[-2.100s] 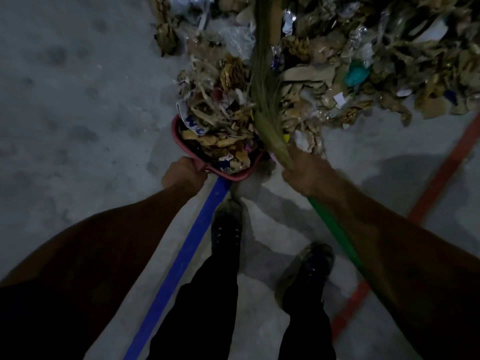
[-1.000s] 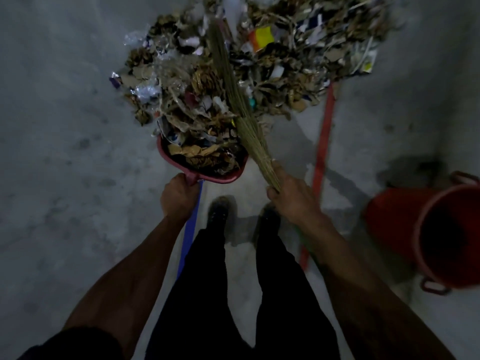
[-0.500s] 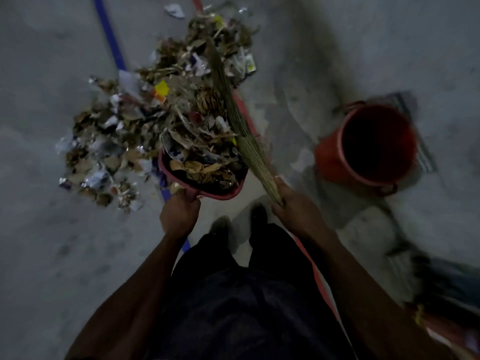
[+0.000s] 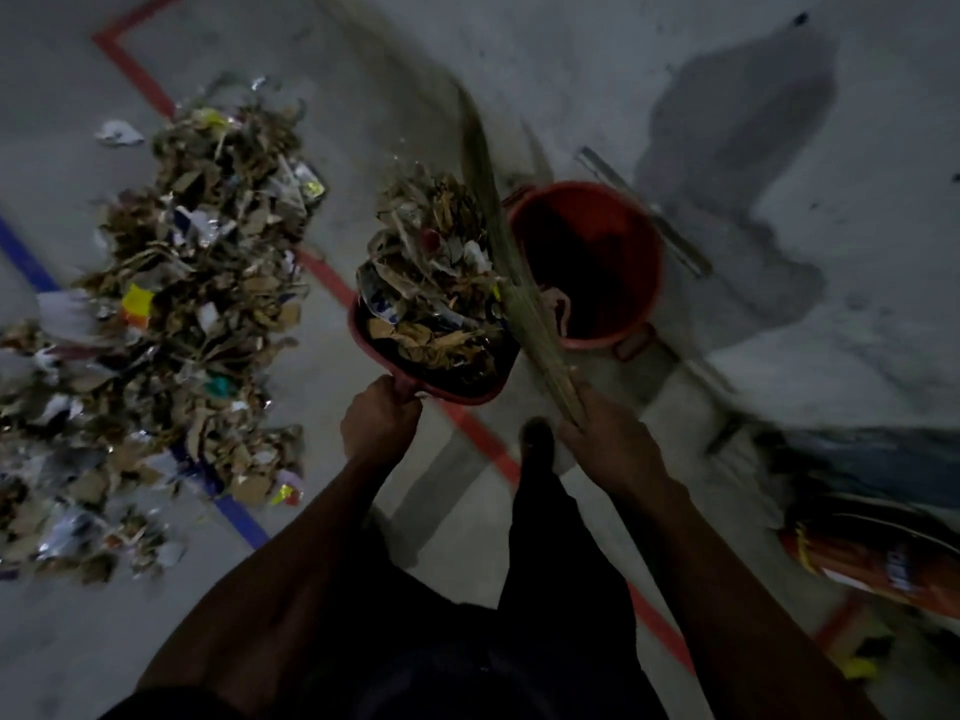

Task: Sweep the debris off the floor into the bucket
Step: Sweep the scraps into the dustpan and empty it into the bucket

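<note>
The round red plastic bucket is standing upright on the grey concrete floor, its mouth gaping dark, with a loop handle showing at its near rim. Just left of the bucket, the left hand is gripping the handle of a red plastic dustpan, fingers curled tight around it. The dustpan is heaped with torn brown cardboard scraps, dry leaves and crumpled white paper, ragged and flaky. The right hand is clamping its fingers around a straw-coloured bundled grass broom, whose fibres are pressing against the load's bucket-side edge and fanning past the bucket's left rim. Far left of the bucket, a sprawling pile of cardboard, foil and paper litter is lying across a blue floor line. A red floor line is running under the dustpan.
</note>
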`<state>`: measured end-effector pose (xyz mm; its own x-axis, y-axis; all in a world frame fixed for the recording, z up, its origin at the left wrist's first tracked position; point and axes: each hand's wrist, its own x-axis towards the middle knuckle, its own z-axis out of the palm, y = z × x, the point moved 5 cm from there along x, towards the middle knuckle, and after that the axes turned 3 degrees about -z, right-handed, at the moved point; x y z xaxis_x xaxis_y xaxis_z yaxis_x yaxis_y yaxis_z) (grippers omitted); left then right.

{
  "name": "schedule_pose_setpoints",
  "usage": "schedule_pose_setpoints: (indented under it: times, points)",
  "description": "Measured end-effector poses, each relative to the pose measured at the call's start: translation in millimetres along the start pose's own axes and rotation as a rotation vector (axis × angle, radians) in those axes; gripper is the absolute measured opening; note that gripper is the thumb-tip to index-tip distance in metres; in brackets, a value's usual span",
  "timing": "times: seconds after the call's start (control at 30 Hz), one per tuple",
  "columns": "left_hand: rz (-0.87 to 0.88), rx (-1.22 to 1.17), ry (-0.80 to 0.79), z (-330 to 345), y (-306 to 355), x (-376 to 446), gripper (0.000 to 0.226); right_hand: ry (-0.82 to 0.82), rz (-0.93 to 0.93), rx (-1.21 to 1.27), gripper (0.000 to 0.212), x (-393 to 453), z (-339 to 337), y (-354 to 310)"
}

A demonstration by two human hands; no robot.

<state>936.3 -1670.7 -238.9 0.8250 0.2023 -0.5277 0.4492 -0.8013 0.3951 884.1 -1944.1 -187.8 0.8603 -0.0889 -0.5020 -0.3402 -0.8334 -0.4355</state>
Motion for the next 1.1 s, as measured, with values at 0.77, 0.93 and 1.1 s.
schedule_pose_setpoints:
  times: [0.77, 0.93, 1.1]
  points:
    - [-0.297, -0.218, -0.56, 216.6, 208.5, 159.8, 0.024, -0.148, 0.149, -0.086, 0.064, 211.4, -53.8, 239.5]
    - [-0.422, -0.351, -0.726, 208.5, 240.1, 173.3, 0.024, -0.097, 0.146, -0.162, 0.065, 216.9, -59.8, 230.0]
    - [-0.428, -0.419, -0.666, 199.1, 246.5, 167.0, 0.031, -0.108, 0.181, -0.183, 0.064, 201.4, -59.7, 222.1]
